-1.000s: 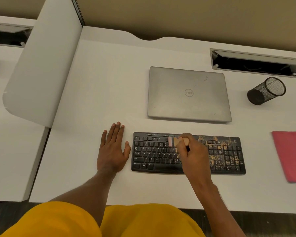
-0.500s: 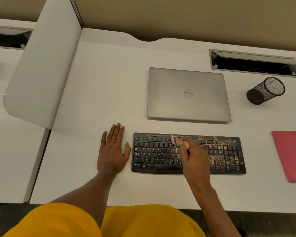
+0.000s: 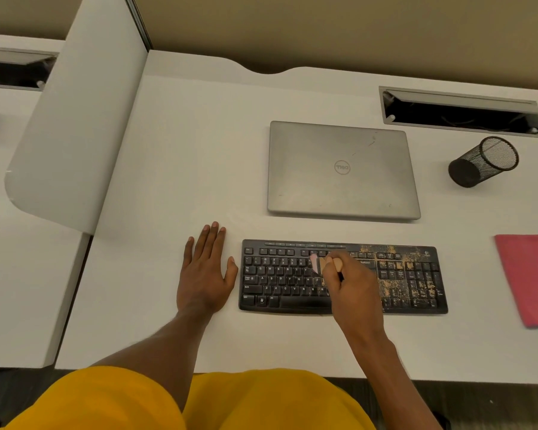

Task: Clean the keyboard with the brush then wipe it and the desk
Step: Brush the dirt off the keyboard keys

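A black keyboard (image 3: 280, 277) lies on the white desk (image 3: 184, 156), near its front edge. Brown crumbs cover its right part, while the left keys look clean. My right hand (image 3: 353, 287) hovers over the keyboard's middle and grips a small wooden-handled brush (image 3: 323, 264), whose pale bristles touch the keys at the centre. My left hand (image 3: 204, 271) rests flat on the desk just left of the keyboard, fingers straight. A pink cloth (image 3: 530, 277) lies at the right edge of the desk.
A closed grey laptop (image 3: 342, 170) sits behind the keyboard. A black mesh pen cup (image 3: 482, 161) lies tipped on its side at the right. An open cable tray (image 3: 460, 111) is set into the desk's back right. A white divider panel (image 3: 75, 113) stands at the left.
The brush and my right hand shifted up to the keyboard's top row, then back down over the middle keys. My left hand stayed put.
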The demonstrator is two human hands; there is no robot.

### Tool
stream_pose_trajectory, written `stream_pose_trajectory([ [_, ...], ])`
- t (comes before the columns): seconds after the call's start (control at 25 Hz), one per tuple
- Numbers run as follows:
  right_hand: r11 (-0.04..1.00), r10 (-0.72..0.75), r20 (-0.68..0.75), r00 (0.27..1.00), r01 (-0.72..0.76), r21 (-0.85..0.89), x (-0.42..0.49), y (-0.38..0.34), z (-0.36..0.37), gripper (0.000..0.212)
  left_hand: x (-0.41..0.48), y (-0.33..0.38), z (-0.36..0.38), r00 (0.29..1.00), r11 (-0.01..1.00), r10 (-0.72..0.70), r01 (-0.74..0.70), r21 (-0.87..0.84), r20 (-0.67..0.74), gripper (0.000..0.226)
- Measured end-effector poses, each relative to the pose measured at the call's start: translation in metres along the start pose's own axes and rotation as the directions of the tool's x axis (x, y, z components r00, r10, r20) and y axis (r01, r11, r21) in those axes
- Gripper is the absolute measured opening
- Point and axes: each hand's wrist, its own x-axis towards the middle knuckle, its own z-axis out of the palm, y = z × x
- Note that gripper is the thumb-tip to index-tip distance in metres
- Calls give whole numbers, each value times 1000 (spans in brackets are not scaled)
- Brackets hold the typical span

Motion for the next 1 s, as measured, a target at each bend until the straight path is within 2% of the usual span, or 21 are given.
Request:
stream_pose_trajectory([
  [0.16,999,-23,-53,998,25,43,4,-4,-3,19,0,0,0,1000,1000,-2,1,17,7,72],
  [0.36,999,21,-8,1000,-20,30,-2,5,-7,18,0,0,0,1000,1000,1,-1,15,2,72],
  [0.56,997,30,-196,980,-15,78,-1,8,-17,20,0,0,0,1000,1000,5,-4,18,-5,72],
  [0.8,998,50,-79,996,-46,51,-4,16,-8,18,0,0,0,1000,1000,0,0,18,0,72],
  [1.0,998,23,-142,990,-14,59,2,9,-15,17,0,0,0,1000,1000,0,0,18,1,72],
])
